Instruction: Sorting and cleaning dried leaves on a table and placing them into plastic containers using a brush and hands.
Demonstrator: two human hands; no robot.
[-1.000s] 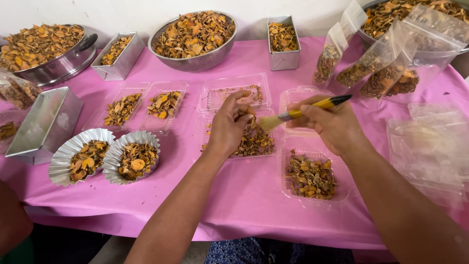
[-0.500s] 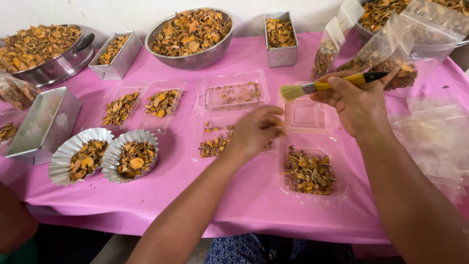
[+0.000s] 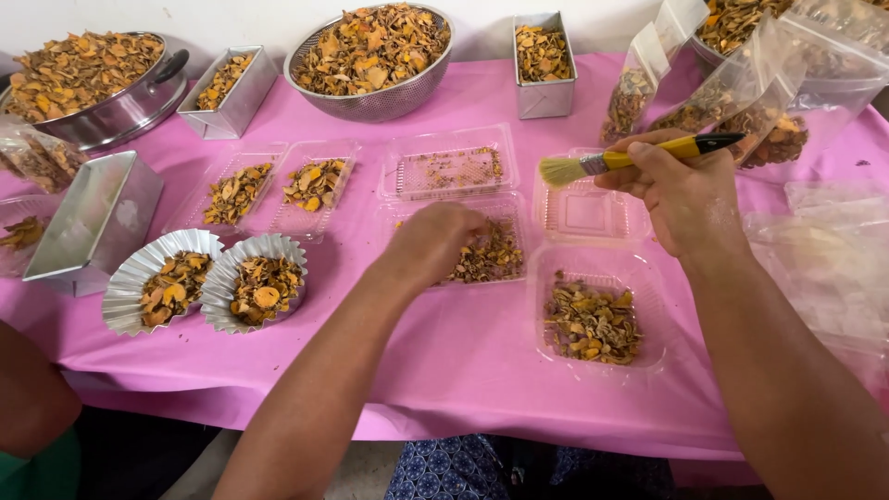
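- Two hands are working: my left hand (image 3: pixel 435 243) is reaching into the clear plastic tray of dried orange-brown slices (image 3: pixel 491 257) on the pink-covered worktop (image 3: pixel 444 361), fingers curled, grip hidden.
- My right hand (image 3: pixel 681 194) is clenching the yellow-handled bristle brush (image 3: pixel 630 159), keeping it raised above the empty clear tray (image 3: pixel 585 211).

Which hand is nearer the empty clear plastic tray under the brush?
Right. The right hand holds the yellow-handled brush just above the empty clear plastic tray; the left hand is further left, over a filled tray.

Pink tablecloth (image 3: pixel 482 370), yellow-handled brush (image 3: pixel 639 156) with black tip, orange-brown dried slices (image 3: pixel 593 322), silver bowls (image 3: pixel 370 102)
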